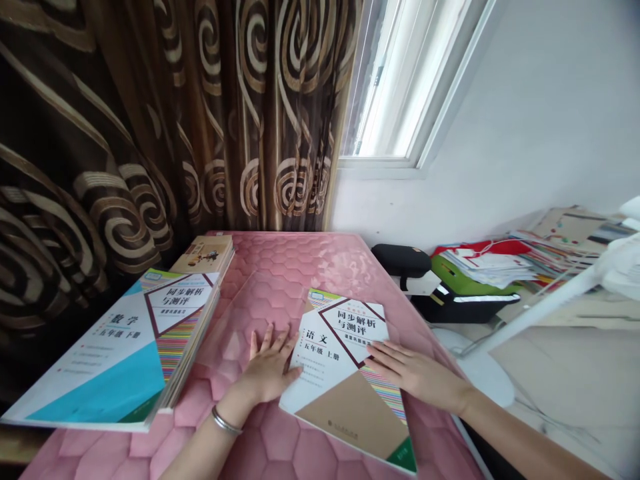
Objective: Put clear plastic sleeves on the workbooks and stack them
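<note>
A workbook [345, 400] with a white and brown cover lies closed and slightly askew on the pink quilted tabletop [273, 273]. My left hand [271, 365] rests at its left edge, fingers spread on the pink surface and thumb touching the cover. Flat on the workbook's right side lies my right hand [417, 375], its fingers stretched across the cover. Off to the left sits a stack of books, topped by a white and blue workbook [110, 360]. A tan booklet [204, 253] with a small dark picture shows behind it.
Brown patterned curtains [260, 120] hang along the back left, beside a window [395, 87]. Beyond the table's right edge are a black case [401, 259], a green and black box [460, 293], piled papers [500, 267] and a white stand [540, 300].
</note>
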Demonstrator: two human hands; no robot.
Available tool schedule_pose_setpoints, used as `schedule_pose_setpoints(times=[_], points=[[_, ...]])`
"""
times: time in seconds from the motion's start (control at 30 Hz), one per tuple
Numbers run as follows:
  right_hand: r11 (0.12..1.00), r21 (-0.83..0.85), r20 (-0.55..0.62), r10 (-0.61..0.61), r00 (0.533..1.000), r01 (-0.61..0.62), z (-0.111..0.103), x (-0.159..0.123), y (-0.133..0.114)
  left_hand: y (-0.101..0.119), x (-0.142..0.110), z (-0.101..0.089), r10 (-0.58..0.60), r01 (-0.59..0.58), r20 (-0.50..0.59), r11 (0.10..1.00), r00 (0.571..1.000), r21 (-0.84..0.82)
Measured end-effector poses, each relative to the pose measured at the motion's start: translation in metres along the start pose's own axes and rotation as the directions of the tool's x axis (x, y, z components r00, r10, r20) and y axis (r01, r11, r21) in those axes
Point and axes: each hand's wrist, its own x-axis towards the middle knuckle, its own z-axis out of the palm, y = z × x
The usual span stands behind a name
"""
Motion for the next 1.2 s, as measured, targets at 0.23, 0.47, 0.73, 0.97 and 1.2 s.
schedule_pose_setpoints(times=[0.23,0.47,0.73,0.97,1.2], points=[[0.997,-0.067,-0.053,0.045,0.998,-0.048,-0.024,-0.004,-0.040,-0.012,0.030,-0.018,0.169,-0.168,0.073,0.986,0.983,-0.023],[0.991,-0.101,-0.122,0.077,0.990,-0.090,-0.047,0.047,-0.114,-0.014,0.063,-0.035,0.046,-0.055,0.091,0.994,0.995,0.096],[0.990,-0.061,-0.207,0.109,0.972,-0.124,-0.040,0.146,-0.157,-0.044,0.071,-0.040,-0.050,0.048,0.024,0.997,0.998,0.066],[0.993,0.025,-0.204,0.117,0.972,-0.114,-0.030,0.131,-0.156,-0.053,0.054,-0.029,-0.068,0.072,-0.107,0.997,0.992,0.036],[0.991,0.047,-0.175,0.134,0.975,-0.128,-0.026,0.119,-0.154,-0.062,0.055,-0.021,-0.053,0.049,-0.181,0.998,0.982,-0.026]])
